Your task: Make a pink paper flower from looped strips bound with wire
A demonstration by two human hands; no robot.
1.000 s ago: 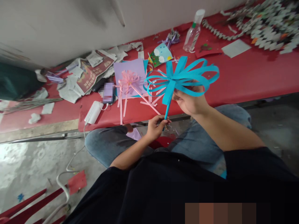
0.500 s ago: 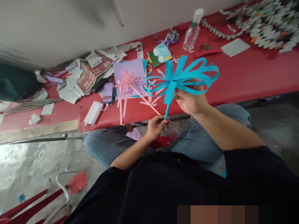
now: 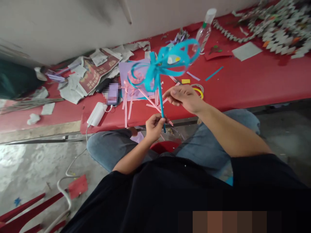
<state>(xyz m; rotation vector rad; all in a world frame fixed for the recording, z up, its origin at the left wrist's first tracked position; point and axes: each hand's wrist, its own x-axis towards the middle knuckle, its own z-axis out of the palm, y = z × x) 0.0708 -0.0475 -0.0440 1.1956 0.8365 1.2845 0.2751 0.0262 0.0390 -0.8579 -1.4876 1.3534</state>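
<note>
My left hand pinches the lower part of a thin blue stem between thumb and fingers. That stem carries a blue paper flower made of looped strips; it stands nearly upright, its loops a little blurred. Just right of the stem is my right hand, loosely bent with nothing visible in it and apart from the flower. Behind the blue loops, a pink paper flower with a pink stem lies on a purple paper sheet. Pink paper strips hang beside it towards the bench edge.
On the red bench are a clear bottle, a white paper square and a yellow tape roll. Torn newspaper and a white power bank with a cable lie left. Folded-paper chains fill the far right.
My right hand has let go of the blue flower's head and dropped back slightly left. The flower has swung left and more upright in my left hand, uncovering the tape roll and paper scraps.
</note>
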